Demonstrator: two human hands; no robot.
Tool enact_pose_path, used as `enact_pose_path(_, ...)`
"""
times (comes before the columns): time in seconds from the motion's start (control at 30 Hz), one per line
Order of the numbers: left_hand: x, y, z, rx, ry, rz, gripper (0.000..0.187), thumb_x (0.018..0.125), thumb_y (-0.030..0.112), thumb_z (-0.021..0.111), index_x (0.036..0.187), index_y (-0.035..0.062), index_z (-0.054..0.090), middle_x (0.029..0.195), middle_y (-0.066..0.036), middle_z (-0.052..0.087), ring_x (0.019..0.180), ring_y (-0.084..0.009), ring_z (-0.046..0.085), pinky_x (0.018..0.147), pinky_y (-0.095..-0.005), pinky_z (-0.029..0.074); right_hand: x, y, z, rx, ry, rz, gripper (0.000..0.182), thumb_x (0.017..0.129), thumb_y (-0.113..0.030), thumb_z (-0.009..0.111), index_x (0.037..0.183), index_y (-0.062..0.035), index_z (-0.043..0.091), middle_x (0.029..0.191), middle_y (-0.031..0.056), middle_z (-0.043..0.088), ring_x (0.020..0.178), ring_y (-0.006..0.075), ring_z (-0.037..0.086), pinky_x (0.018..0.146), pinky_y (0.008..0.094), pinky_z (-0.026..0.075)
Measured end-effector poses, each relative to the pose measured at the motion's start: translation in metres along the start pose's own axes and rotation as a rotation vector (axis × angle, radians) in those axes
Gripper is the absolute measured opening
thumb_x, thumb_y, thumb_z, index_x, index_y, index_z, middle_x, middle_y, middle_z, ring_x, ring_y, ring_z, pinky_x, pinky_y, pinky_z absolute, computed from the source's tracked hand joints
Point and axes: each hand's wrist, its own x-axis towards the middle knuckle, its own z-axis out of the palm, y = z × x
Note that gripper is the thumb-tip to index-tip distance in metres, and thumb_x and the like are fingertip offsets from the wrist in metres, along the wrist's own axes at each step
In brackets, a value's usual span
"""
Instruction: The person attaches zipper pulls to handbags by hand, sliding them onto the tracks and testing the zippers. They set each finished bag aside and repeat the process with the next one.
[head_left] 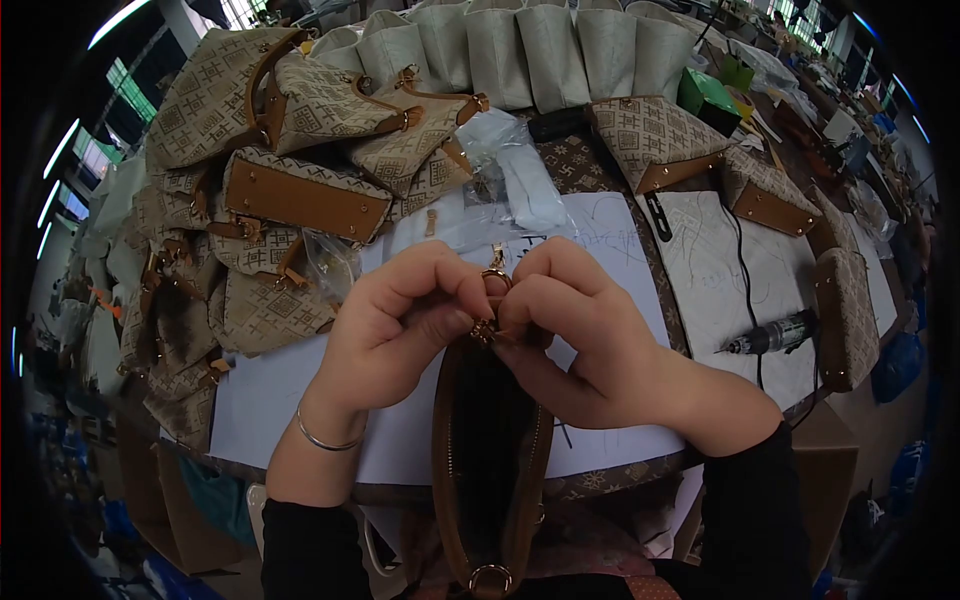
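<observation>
Close to my body at the table edge, a brown-trimmed handbag (442, 450) gapes open, its zipper teeth along both sides and its inside dark. Both hands meet at its far end over small gold hardware. My left hand (405, 310) pinches a small gold metal piece (483, 330), whose exact kind is partly hidden by the fingers. With bent fingers, my right hand (590, 335) grips a gold ring (497, 277) right beside it. A small gold-and-tan clasp (497, 254) shows just beyond the fingertips. At the bag's near end sits another gold ring (490, 578).
Patterned handbags (305, 195) are heaped at the left, more (660, 140) at the right. Pale bag liners (545, 60) line the back. Clear plastic packaging (525, 180) lies ahead, white paper (270, 400) beneath. A corded power screwdriver (775, 335) rests at the right.
</observation>
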Motion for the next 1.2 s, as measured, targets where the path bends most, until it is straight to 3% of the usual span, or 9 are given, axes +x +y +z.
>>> enact_pose_path(0.17, 0.001, 0.006, 0.005, 0.239, 0.038, 0.028, 0.005, 0.087, -0.003, 0.059, 0.089, 0.0018, 0.06, 0.096, -0.007, 0.059, 0.09, -0.0146, 0.057, 0.083, -0.0269, 0.046, 0.0, 0.0, 0.0, 0.011, 0.014, 0.004, 0.019, 0.074, 0.008, 0.064, 0.087, -0.0013, 0.054, 0.091, 0.0076, 0.046, 0.071, 0.013, 0.049, 0.06, 0.0232, 0.044)
enact_pose_path(0.23, 0.003, 0.006, 0.005, 0.409, 0.068, 0.151, 0.007, 0.083, -0.003, 0.061, 0.086, 0.0027, 0.063, 0.094, -0.009, 0.059, 0.086, -0.0169, 0.058, 0.078, -0.0269, 0.046, -0.003, 0.002, 0.003, 0.033, 0.035, 0.035, 0.021, 0.074, 0.008, 0.065, 0.089, -0.0016, 0.055, 0.093, 0.0075, 0.046, 0.072, 0.0124, 0.05, 0.061, 0.0232, 0.045)
enact_pose_path(0.33, 0.002, 0.005, 0.003, 0.4, 0.112, 0.178, 0.008, 0.081, -0.002, 0.064, 0.086, 0.0039, 0.065, 0.094, -0.009, 0.06, 0.084, -0.0183, 0.059, 0.076, -0.0269, 0.047, -0.003, 0.005, 0.006, 0.055, 0.066, 0.09, 0.026, 0.072, 0.007, 0.069, 0.093, -0.0025, 0.058, 0.095, 0.0069, 0.047, 0.073, 0.0113, 0.052, 0.063, 0.0232, 0.046)
enact_pose_path(0.4, 0.002, 0.007, 0.003, 0.43, 0.093, 0.181, 0.009, 0.08, -0.002, 0.065, 0.086, 0.0046, 0.066, 0.094, -0.008, 0.06, 0.085, -0.0187, 0.06, 0.076, -0.0276, 0.048, -0.002, 0.004, 0.006, 0.054, 0.073, 0.115, 0.029, 0.07, 0.007, 0.07, 0.096, -0.0031, 0.061, 0.097, 0.0064, 0.047, 0.073, 0.0108, 0.052, 0.065, 0.0233, 0.047)
enact_pose_path(0.47, 0.002, 0.009, 0.003, 0.46, 0.077, 0.183, 0.01, 0.079, -0.002, 0.067, 0.086, 0.0052, 0.067, 0.093, -0.008, 0.061, 0.086, -0.019, 0.06, 0.075, -0.0283, 0.049, -0.002, 0.003, 0.004, 0.016, 0.114, 0.085, 0.03, 0.068, 0.005, 0.073, 0.095, -0.0061, 0.066, 0.096, 0.0071, 0.049, 0.069, 0.0152, 0.054, 0.063, 0.0263, 0.047)
enact_pose_path(0.53, 0.003, 0.01, 0.002, 0.455, -0.016, 0.158, 0.015, 0.073, -0.001, 0.073, 0.085, 0.0054, 0.067, 0.094, -0.008, 0.062, 0.092, -0.0205, 0.062, 0.078, -0.0303, 0.051, -0.002, 0.0, 0.002, -0.035, 0.108, 0.082, 0.028, 0.067, 0.006, 0.073, 0.092, -0.0057, 0.067, 0.096, 0.0073, 0.049, 0.071, 0.0154, 0.055, 0.064, 0.0262, 0.047)
enact_pose_path(0.73, 0.005, 0.009, 0.007, 0.491, 0.001, 0.191, 0.026, 0.063, -0.002, 0.08, 0.084, 0.0051, 0.067, 0.092, -0.008, 0.063, 0.097, -0.0227, 0.063, 0.082, -0.0322, 0.052, -0.002, 0.002, 0.002, -0.072, 0.135, 0.08, 0.023, 0.066, 0.006, 0.072, 0.086, -0.0048, 0.069, 0.095, 0.0076, 0.05, 0.074, 0.0165, 0.058, 0.066, 0.0267, 0.048)
enact_pose_path(1.2, 0.003, 0.005, 0.013, 0.477, 0.052, 0.229, 0.024, 0.064, -0.005, 0.078, 0.084, 0.007, 0.07, 0.084, -0.005, 0.061, 0.094, -0.0213, 0.063, 0.083, -0.0331, 0.053, -0.002, 0.002, 0.002, -0.003, 0.14, 0.121, 0.02, 0.065, 0.006, 0.071, 0.081, -0.0039, 0.067, 0.089, 0.0069, 0.053, 0.079, 0.0188, 0.058, 0.064, 0.0276, 0.05)
